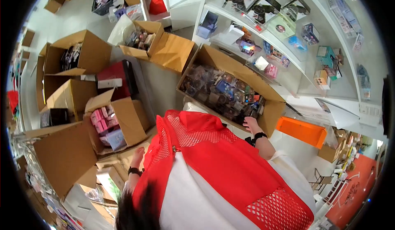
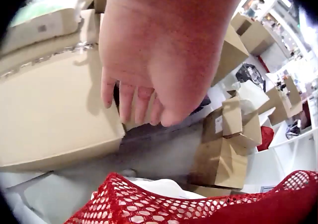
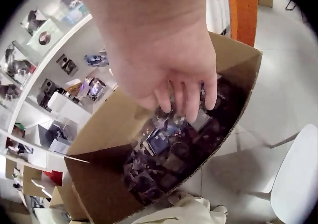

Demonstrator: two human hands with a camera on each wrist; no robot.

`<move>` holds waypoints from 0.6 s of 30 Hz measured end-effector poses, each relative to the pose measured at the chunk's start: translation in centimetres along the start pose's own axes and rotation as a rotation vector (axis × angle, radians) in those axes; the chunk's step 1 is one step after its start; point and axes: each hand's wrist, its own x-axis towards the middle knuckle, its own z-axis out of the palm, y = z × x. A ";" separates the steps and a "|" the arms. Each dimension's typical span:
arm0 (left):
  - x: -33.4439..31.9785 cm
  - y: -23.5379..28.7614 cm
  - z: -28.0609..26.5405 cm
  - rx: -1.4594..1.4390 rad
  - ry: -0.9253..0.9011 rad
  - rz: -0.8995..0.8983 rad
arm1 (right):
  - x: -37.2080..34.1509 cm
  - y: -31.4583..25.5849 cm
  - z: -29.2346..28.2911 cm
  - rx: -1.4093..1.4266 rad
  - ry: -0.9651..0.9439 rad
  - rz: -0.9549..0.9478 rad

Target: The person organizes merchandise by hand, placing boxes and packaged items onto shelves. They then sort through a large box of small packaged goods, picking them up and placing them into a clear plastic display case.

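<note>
In the head view my right hand [image 1: 252,125] is over the near right side of a large open cardboard box [image 1: 273,114]. Small items in clear plastic packaging [image 1: 224,88] fill the bottom of that box, dark and blue ones among them. The right wrist view shows the same hand [image 3: 164,72] with loosely bent fingers pointing down towards the packets [image 3: 161,144]; nothing shows in its grip. My left hand [image 1: 138,158] hangs by my side, near a closed carton [image 2: 59,115]. Its fingers [image 2: 126,102] are extended and hold nothing.
To the left stand several open cartons, one with pink boxes [image 1: 105,121]. A smaller carton [image 1: 158,40] of packets adjoins the big box. White shelves [image 1: 288,57] with boxed goods rise behind. An orange bin [image 1: 302,131] and a white chair [image 3: 298,174] are on the right.
</note>
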 end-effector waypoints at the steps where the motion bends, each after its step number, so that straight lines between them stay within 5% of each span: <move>1: 2.2 0.3 -0.4 0.010 -0.040 0.044 | -0.1 0.1 0.2 0.028 0.003 0.005; 2: 4.3 0.6 -1.3 0.049 -0.022 0.185 | -0.2 0.3 0.3 0.054 0.007 0.014; 7: 10.5 6.0 -5.2 0.053 0.052 0.152 | 0.8 0.1 2.3 0.045 -0.004 -0.002; 18: 20.1 12.9 -17.6 0.066 -0.226 -0.004 | -1.6 -7.8 15.3 0.256 0.067 0.032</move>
